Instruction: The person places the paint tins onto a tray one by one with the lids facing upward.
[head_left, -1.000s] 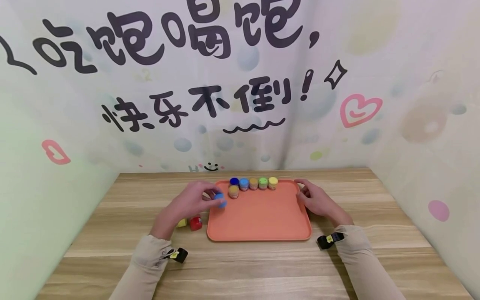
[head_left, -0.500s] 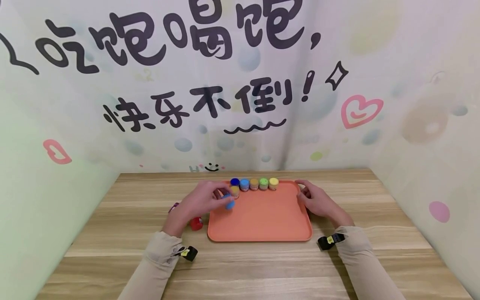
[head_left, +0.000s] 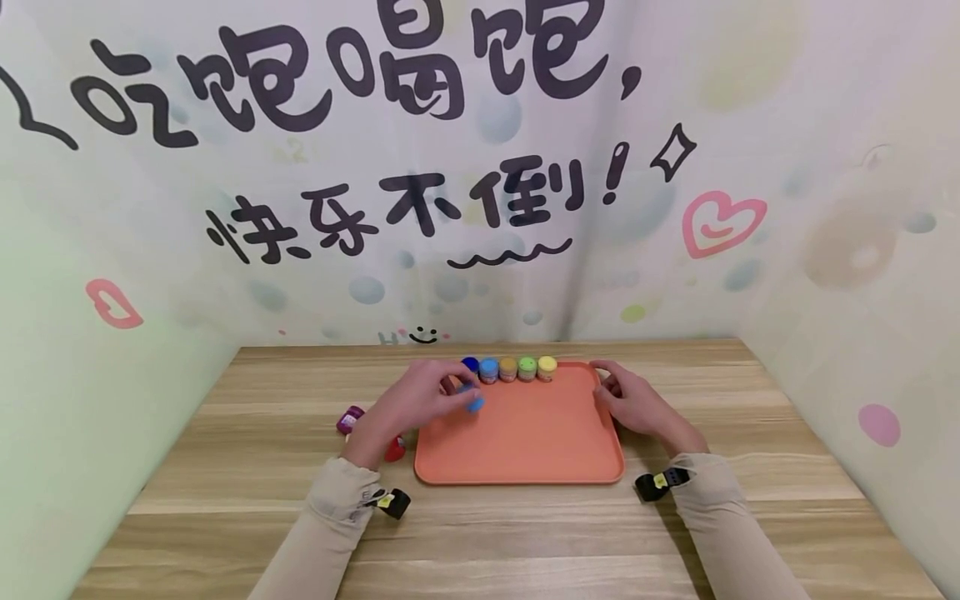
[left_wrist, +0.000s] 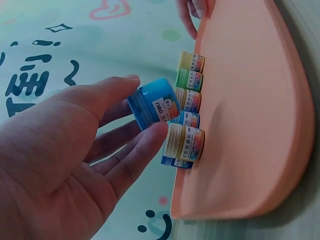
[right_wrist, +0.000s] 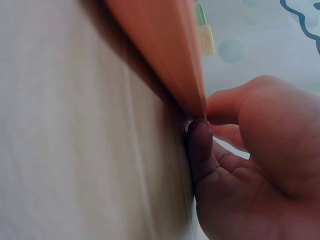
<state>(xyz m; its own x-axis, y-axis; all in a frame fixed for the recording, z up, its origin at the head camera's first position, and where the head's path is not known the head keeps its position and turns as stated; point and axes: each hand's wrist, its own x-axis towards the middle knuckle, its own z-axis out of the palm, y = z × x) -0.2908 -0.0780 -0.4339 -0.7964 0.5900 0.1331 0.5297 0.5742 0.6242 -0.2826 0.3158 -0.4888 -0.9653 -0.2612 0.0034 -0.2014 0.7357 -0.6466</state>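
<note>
One small blue-lidded paint pot (left_wrist: 156,104) sits pinched between the thumb and curled fingertips of the left hand (head_left: 420,402), held tilted just above the upper-left part of the orange tray (head_left: 525,442), a little left of the frame's centre in the head view. Just beyond it, a yellow-lidded pot (left_wrist: 185,142) stands on the tray, close to the held pot. Behind that, along the tray's far edge, runs a row of five pots (head_left: 508,367), side by side, with lids dark blue, light blue, orange, green and yellow from left to right. At the tray's right edge the right hand (head_left: 633,400) rests on the wooden table (head_left: 750,500), its thumb and fingers closed against the rim; the right wrist view shows the thumb tip pressed to the tray's edge. Left of the tray, near the left forearm, a purple pot (head_left: 349,419) and a red pot (head_left: 394,450) lie on the table, the red one partly hidden by the wrist.
</note>
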